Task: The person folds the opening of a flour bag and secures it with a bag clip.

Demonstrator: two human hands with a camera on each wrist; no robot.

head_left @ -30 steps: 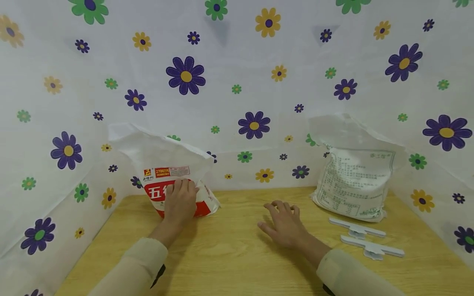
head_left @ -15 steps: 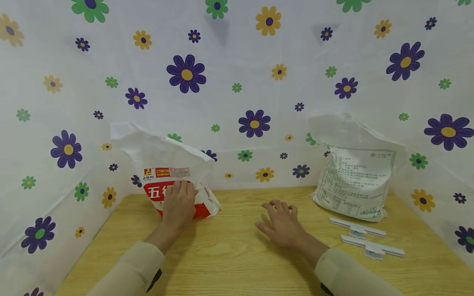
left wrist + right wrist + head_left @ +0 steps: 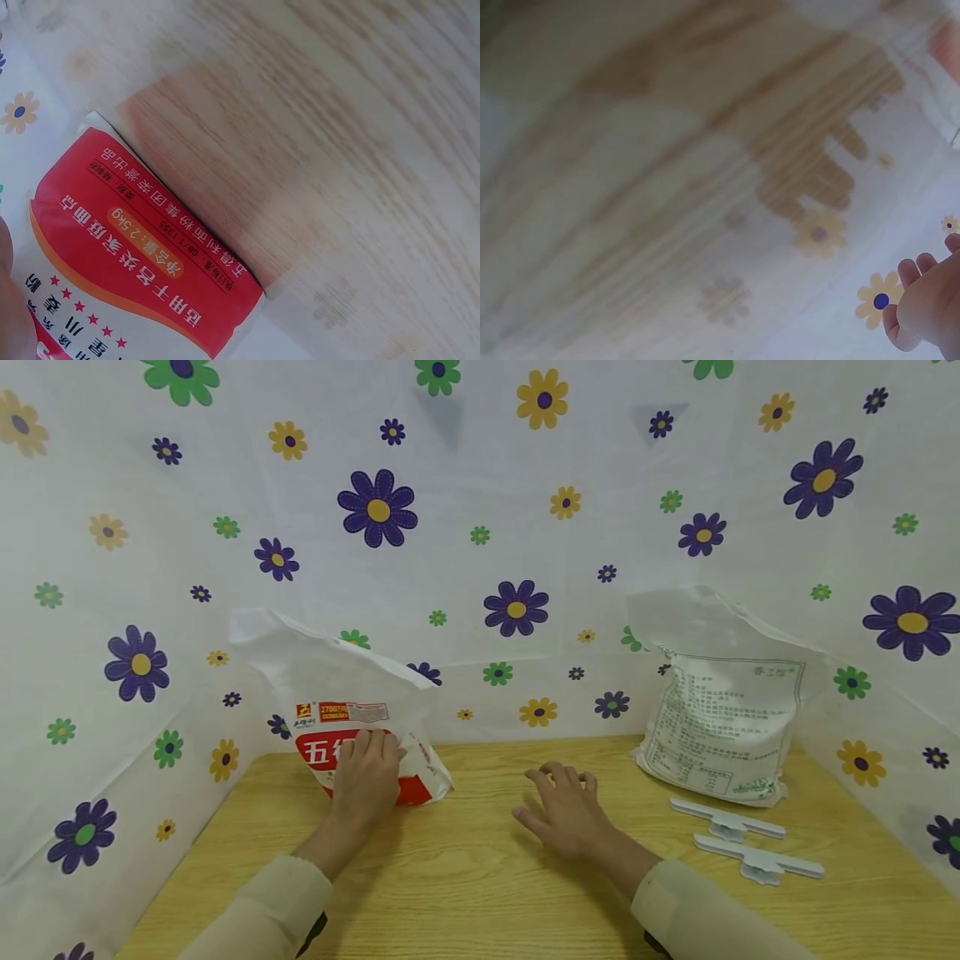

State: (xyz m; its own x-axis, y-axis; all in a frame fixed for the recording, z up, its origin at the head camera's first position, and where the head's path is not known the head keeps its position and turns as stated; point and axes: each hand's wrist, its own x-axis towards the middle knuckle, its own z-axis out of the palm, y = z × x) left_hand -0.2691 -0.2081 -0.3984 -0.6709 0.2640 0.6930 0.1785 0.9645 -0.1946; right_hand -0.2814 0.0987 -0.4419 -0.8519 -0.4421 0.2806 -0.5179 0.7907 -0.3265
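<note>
Specifically, the red-and-white bag [image 3: 337,714] was located at the left rear of the wooden table [image 3: 457,893], its slack white top leaning leftward. The left hand [image 3: 366,781] gripped the front of this bag with bent fingers. The right hand [image 3: 570,814] held nothing; its fingers were spread and relaxed near the table's middle. To its right stood a green-printed bag [image 3: 723,727]. Two white clips [image 3: 757,858] lay in front of that bag, nearly parallel. Flowered cloth [image 3: 457,468] formed the backdrop.
</note>
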